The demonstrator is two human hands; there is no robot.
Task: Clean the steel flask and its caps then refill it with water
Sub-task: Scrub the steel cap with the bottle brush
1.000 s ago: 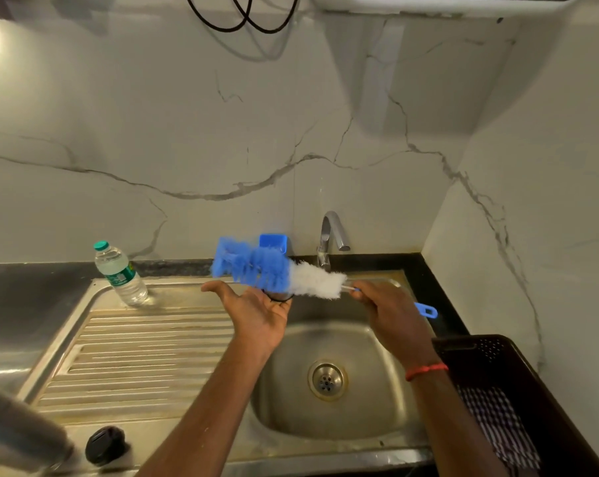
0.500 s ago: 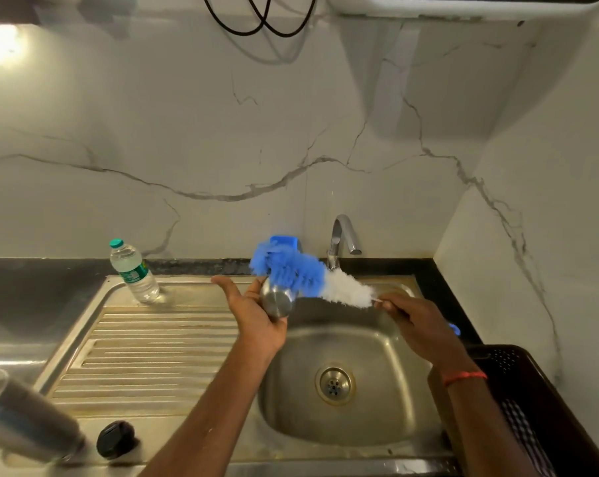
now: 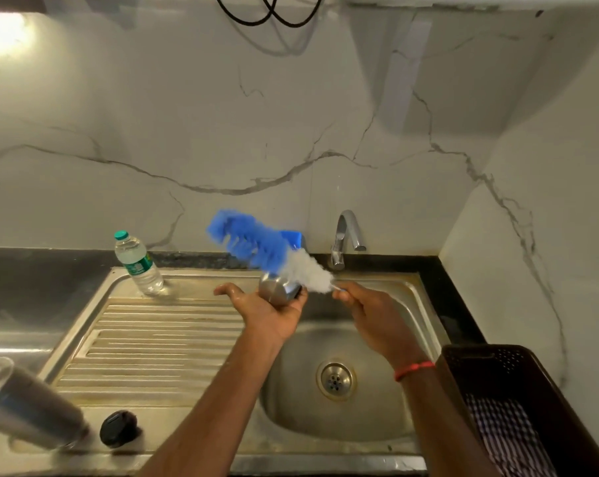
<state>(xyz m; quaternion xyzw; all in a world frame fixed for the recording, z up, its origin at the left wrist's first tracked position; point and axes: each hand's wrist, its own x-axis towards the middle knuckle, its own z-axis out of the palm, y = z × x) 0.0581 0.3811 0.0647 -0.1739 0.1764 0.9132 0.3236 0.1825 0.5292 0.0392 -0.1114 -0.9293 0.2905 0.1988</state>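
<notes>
Mid-frame, my left hand [image 3: 270, 313] holds the steel cap [image 3: 276, 290] over the sink [image 3: 360, 425] (catching drips) while my right hand [image 3: 370, 311] grips the brush [image 3: 256, 244] for scrubbing.

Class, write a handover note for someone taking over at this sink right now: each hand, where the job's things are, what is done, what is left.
Left hand holds the steel cap above the sink.
Right hand grips the handle of the bottle brush, its bristles at the cap.
Flask, uncapped, and black cap sit at the near left of the drainboard; the water bottle stands at its far end.
Done: both caps off.
Left: finish scrubbing the steel cap, clean the black cap and flask, rinse, refill, recap. No water shows at the tap.
</notes>
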